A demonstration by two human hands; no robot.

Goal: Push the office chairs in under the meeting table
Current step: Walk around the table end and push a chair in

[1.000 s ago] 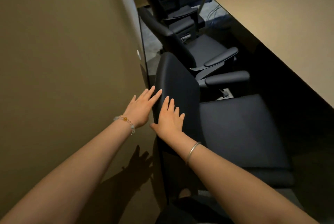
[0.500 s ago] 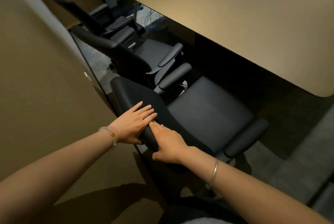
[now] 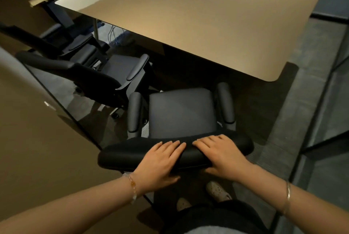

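Note:
A black office chair stands right in front of me, facing the brown meeting table. Its seat sits just short of the table's near edge. My left hand and my right hand lie side by side over the top of its backrest, fingers curled over the front and thumbs behind. A second black chair stands to the left, angled toward the table. A third chair is behind it, farther left.
A brown wall panel with a glass edge runs close along my left. Grey carpet spreads to the right, up to a glass partition frame. Cables hang under the table's far left. My feet show below the backrest.
The near chair has swung round from side-on to face the table squarely. Both hands stayed on the backrest top and now grip it side by side.

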